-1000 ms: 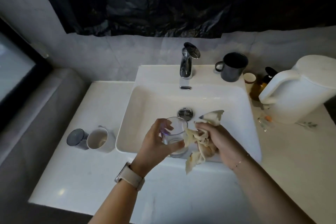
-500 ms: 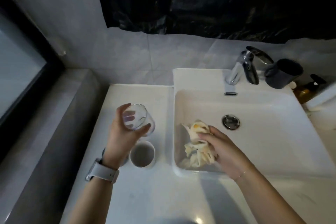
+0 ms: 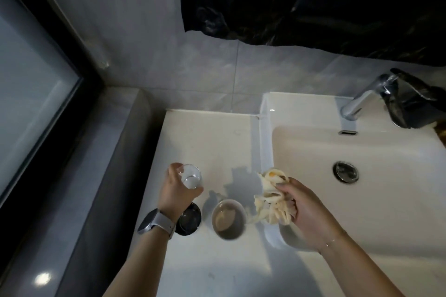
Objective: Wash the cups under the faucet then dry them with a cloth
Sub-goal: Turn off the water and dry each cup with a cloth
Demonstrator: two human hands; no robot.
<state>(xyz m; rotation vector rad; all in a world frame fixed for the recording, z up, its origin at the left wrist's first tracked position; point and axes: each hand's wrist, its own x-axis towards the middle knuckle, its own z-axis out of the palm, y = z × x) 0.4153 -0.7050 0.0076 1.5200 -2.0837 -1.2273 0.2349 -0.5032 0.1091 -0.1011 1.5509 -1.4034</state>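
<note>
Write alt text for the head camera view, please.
A person's left hand holds a clear glass over a white counter, above a dark cup and a white mug. The right hand grips a crumpled cloth at the sink edge.

Both forearms are bare, no sleeves reaching the wrists; the left hand [image 3: 177, 191] has a smartwatch [image 3: 147, 224] strapped just behind it, a dark rounded face on a pale grey band [image 3: 164, 222] (the band looks smooth, rubbery perhaps); the right hand [image 3: 306, 214] has only a thin chain bracelet [image 3: 334, 240] at the wrist, fine links catching small glints of light; no rings show on the fingers.
</note>
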